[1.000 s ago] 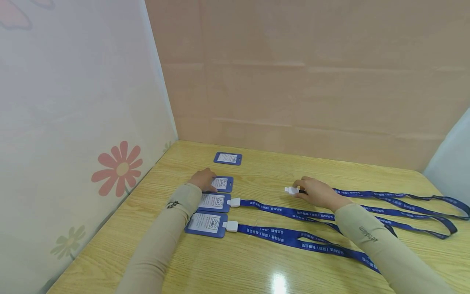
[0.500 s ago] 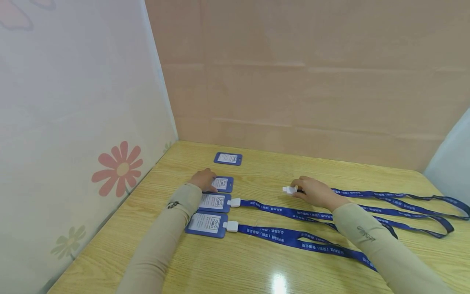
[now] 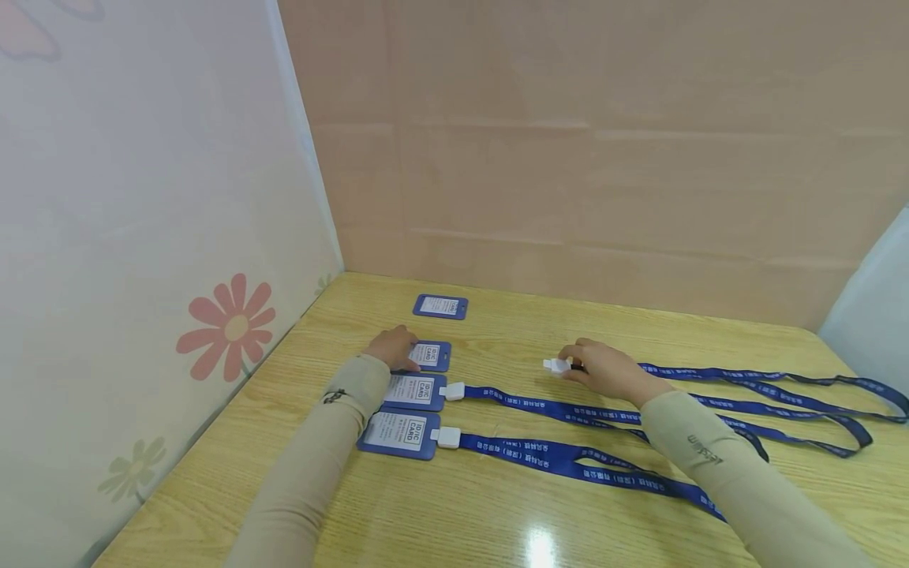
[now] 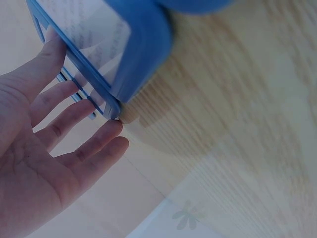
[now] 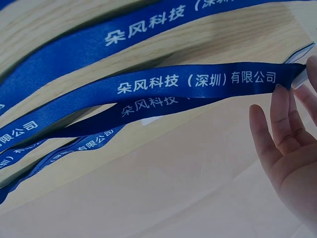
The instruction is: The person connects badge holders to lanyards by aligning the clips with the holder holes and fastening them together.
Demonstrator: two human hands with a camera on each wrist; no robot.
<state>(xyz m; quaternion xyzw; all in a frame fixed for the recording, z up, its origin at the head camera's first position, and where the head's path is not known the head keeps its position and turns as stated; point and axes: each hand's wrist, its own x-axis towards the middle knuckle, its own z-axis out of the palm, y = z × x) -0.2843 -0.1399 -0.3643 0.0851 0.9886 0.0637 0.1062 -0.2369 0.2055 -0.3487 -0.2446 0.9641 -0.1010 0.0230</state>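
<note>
My left hand (image 3: 392, 348) holds the left end of a blue card holder (image 3: 438, 356) lying on the table; in the left wrist view the thumb and fingers (image 4: 106, 136) are at the holder's edges. My right hand (image 3: 607, 369) pinches the white clip (image 3: 558, 367) of a blue lanyard, whose strap (image 5: 198, 84) runs away from the fingers in the right wrist view. The clip points left and is apart from the held card. Below the held card lie two card holders (image 3: 419, 392) (image 3: 400, 434), each joined by a white clip (image 3: 454, 391) to a blue lanyard (image 3: 525, 452).
Another blue card holder (image 3: 440, 306) lies alone farther back on the wooden table (image 3: 454, 521). Lanyard loops (image 3: 880, 388) stretch to the right side. A flowered wall (image 3: 142, 237) stands at the left, and a brown covering (image 3: 568, 158) rises behind the table.
My right hand has moved slightly left with the white clip, drawing its lanyard along. The left hand and the cards have stayed where they were.
</note>
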